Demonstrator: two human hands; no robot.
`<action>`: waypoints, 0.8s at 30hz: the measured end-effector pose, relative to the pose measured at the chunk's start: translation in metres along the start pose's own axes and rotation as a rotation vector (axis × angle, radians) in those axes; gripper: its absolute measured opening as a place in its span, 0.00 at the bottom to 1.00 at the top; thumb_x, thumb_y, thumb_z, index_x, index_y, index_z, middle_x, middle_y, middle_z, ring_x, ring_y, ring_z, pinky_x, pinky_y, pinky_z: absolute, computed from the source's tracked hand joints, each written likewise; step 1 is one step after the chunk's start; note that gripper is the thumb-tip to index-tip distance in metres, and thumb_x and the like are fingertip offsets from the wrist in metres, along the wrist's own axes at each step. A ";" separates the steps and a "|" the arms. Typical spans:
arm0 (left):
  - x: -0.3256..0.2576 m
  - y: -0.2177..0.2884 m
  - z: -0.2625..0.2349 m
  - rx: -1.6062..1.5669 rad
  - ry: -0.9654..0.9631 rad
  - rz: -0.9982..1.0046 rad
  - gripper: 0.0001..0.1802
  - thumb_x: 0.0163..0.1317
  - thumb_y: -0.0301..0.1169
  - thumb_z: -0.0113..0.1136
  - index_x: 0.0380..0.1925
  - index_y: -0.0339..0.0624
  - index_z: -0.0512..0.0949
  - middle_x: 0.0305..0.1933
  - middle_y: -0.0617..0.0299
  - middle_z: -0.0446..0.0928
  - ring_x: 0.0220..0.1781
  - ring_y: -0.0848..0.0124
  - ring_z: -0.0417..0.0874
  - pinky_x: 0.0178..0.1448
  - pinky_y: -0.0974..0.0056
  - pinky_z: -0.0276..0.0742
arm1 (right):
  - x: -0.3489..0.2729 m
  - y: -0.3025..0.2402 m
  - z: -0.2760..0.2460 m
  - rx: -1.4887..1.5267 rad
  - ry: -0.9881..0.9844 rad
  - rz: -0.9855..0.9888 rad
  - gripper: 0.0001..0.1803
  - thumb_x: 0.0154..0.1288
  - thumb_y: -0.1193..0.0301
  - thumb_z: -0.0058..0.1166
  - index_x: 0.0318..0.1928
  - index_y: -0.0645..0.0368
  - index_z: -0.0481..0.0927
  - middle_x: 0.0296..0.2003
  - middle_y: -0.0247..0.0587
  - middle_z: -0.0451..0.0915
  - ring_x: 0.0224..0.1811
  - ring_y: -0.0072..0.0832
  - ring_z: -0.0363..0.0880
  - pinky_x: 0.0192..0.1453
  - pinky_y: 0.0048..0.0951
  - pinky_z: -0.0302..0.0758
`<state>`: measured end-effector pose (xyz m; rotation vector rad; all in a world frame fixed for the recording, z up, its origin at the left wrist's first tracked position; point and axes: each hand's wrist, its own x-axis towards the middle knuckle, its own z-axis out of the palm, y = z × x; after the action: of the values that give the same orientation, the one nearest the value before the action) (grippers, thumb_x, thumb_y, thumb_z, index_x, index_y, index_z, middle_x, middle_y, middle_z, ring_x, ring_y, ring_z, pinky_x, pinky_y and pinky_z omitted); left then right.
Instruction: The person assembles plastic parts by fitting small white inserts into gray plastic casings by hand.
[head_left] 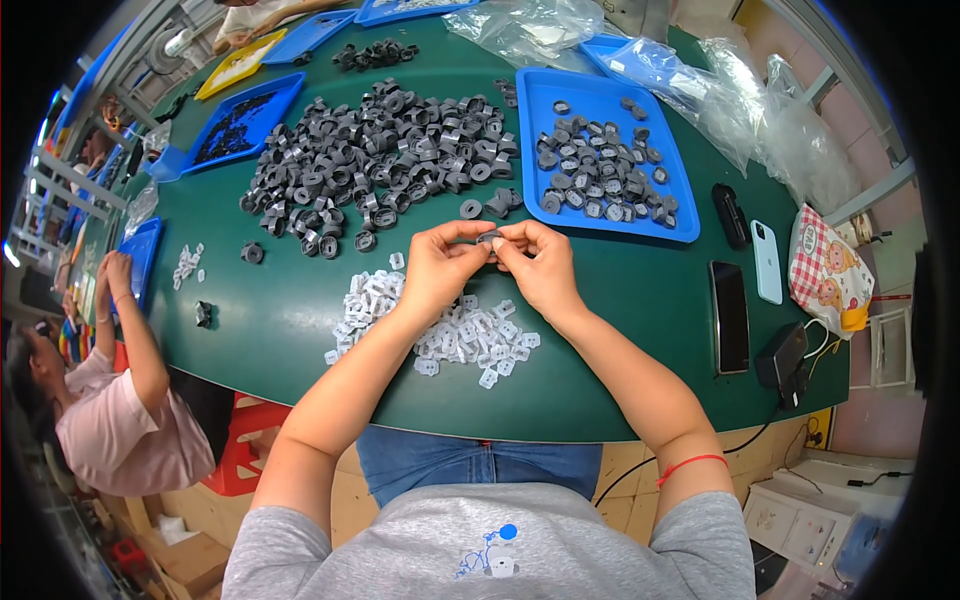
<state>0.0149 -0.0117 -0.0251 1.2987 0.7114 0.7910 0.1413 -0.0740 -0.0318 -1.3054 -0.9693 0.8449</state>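
From my end, L hand [440,266] & R hand [540,264] pinch a small dark-grey round plastic part [489,237] btwn fingertips, above the green table [630,330]; L forearm [365,370] blocks part of the small white plastic pieces [465,336]; heap of dark-grey plastic rings [400,140] just beyond; blue rectangular plastic tray [600,88] w/ grey parts past R hand; black rectangular phone [730,318] off R.

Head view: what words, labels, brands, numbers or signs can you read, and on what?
Red-and-white checked bag: printed lettering, which I won't copy out.
Grey T-shirt: blue squiggles, too small to tell whether they're letters.
White plastic pieces and dark grey rings: any markings too small to read.
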 end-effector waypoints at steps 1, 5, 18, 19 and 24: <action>0.000 0.001 0.001 0.005 0.021 0.036 0.13 0.51 0.18 0.56 0.39 0.29 0.75 0.33 0.57 0.78 0.31 0.77 0.80 0.36 0.75 0.75 | 0.000 -0.001 0.001 -0.007 0.003 -0.020 0.05 0.55 0.78 0.52 0.31 0.69 0.75 0.24 0.40 0.78 0.27 0.21 0.78 0.30 0.20 0.74; -0.002 0.008 -0.001 -0.001 -0.012 -0.041 0.13 0.52 0.20 0.57 0.39 0.29 0.74 0.33 0.55 0.78 0.33 0.74 0.80 0.40 0.74 0.75 | -0.002 -0.005 0.003 0.023 -0.003 -0.022 0.05 0.55 0.79 0.51 0.31 0.70 0.75 0.25 0.40 0.78 0.27 0.21 0.78 0.32 0.20 0.75; 0.004 0.005 -0.008 -0.068 0.016 -0.071 0.13 0.49 0.20 0.57 0.37 0.28 0.73 0.31 0.58 0.77 0.33 0.76 0.79 0.39 0.75 0.73 | -0.001 -0.003 -0.003 0.264 -0.115 0.073 0.09 0.58 0.79 0.47 0.39 0.70 0.75 0.32 0.41 0.79 0.32 0.22 0.78 0.39 0.20 0.75; 0.005 0.004 -0.008 -0.075 0.019 -0.075 0.14 0.48 0.20 0.56 0.37 0.28 0.73 0.31 0.59 0.77 0.32 0.76 0.79 0.39 0.76 0.73 | 0.000 -0.003 -0.002 0.276 -0.122 0.087 0.09 0.58 0.79 0.47 0.39 0.70 0.75 0.32 0.41 0.79 0.33 0.22 0.78 0.40 0.20 0.75; 0.004 0.006 -0.008 0.027 0.016 -0.053 0.12 0.47 0.19 0.56 0.35 0.30 0.73 0.31 0.61 0.75 0.34 0.76 0.79 0.38 0.75 0.74 | 0.001 0.000 -0.003 0.239 -0.137 0.093 0.08 0.57 0.80 0.49 0.38 0.69 0.75 0.33 0.40 0.78 0.35 0.22 0.78 0.39 0.20 0.75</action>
<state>0.0098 -0.0036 -0.0199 1.2940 0.7686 0.7515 0.1445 -0.0748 -0.0313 -1.1048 -0.8887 1.0981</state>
